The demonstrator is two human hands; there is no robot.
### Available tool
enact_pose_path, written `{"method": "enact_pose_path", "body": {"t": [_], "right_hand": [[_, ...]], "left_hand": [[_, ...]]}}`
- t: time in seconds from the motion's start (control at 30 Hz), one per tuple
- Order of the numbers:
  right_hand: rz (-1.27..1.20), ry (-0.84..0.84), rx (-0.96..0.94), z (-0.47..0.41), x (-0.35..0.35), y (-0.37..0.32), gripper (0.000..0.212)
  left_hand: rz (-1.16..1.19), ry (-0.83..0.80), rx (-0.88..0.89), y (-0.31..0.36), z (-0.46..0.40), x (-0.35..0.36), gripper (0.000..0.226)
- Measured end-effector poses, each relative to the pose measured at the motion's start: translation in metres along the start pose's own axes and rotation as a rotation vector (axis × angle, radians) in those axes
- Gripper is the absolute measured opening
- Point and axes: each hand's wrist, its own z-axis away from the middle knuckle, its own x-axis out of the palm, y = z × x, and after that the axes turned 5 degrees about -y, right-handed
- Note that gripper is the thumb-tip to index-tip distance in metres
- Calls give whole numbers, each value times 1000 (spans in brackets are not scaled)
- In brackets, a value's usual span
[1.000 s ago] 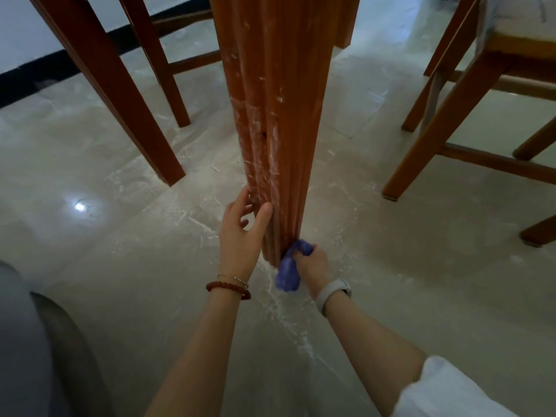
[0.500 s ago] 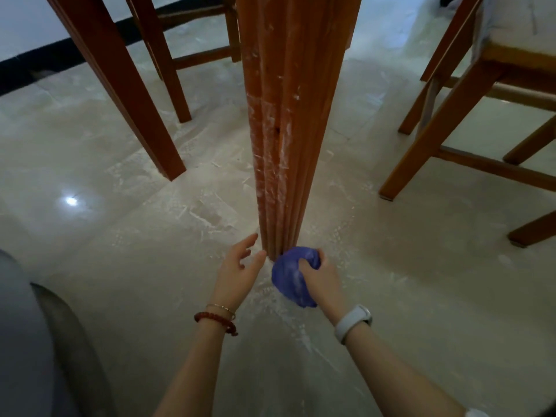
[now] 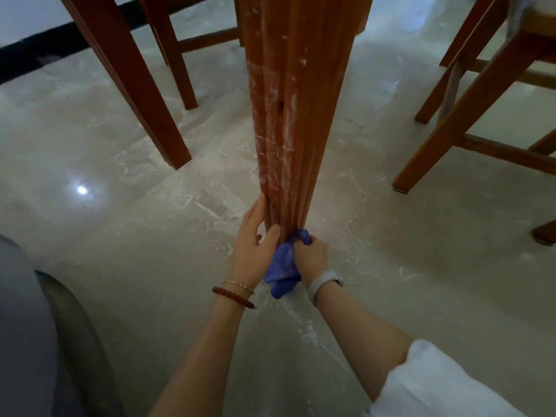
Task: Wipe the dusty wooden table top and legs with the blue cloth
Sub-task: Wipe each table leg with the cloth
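Note:
A fluted reddish wooden table leg (image 3: pixel 288 121) runs down the middle of the view, streaked with white dust along its left grooves. My right hand (image 3: pixel 310 255) grips the bunched blue cloth (image 3: pixel 282 266) against the foot of the leg, on its right side. My left hand (image 3: pixel 255 245) holds the leg's left side just above the floor, fingers behind it and thumb in front. The table top is out of view.
White dust lies scattered on the pale tiled floor (image 3: pixel 150 266) around the leg. Chair legs (image 3: pixel 141 94) stand to the left and another chair's frame (image 3: pixel 469 115) to the right. A grey shape (image 3: pixel 27 341) fills the lower left corner.
My left hand let go of the leg, dropped away, then took hold of it again. The cloth came off the foot of the leg and is pressed back against it.

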Motion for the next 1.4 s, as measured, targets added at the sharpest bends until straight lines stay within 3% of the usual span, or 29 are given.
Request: {"method": "enact_pose_path", "body": {"t": [0.2, 0.3, 0.33, 0.43, 0.57, 0.7, 0.77, 0.87, 1.0, 1.07, 1.17, 1.23, 1.33, 1.4], "right_hand": [[73, -163, 204, -32, 8, 21, 25], [181, -354, 218, -29, 16, 32, 60], [194, -420, 230, -22, 15, 34, 61], [157, -563, 286, -2, -1, 39, 41], [142, -605, 80, 18, -34, 29, 21], [163, -537, -114, 38, -53, -4, 23], [208, -495, -205, 44, -56, -19, 17], [271, -435, -350, 54, -58, -36, 12], [269, -343, -529, 64, -57, -44, 15], [301, -311, -594, 68, -57, -45, 19], [427, -352, -730, 77, -52, -43, 20], [506, -377, -887, 81, -47, -38, 22], [546, -370, -967, 83, -43, -37, 28], [543, -369, -983, 88, -40, -41, 36]], "left_hand": [[-36, -48, 17, -7, -1, -4, 53], [-44, -74, -12, -8, -1, -7, 48], [-54, -73, -29, -10, 0, -9, 45], [-88, -71, -140, -31, 6, -14, 42], [-2, -209, -314, -54, 28, -19, 46], [173, -322, -370, -57, 43, -14, 65], [134, -342, -332, -55, 41, -12, 66], [-21, -335, -305, -41, 37, -18, 29], [-181, -368, -239, -38, 34, -36, 57], [-206, -294, -214, -38, 33, -43, 50], [-59, -79, -217, -28, 31, -48, 23], [258, 47, -274, -21, 31, -50, 6], [831, 81, -334, -11, 34, -51, 15], [890, 89, -321, -4, 33, -50, 30]]}}
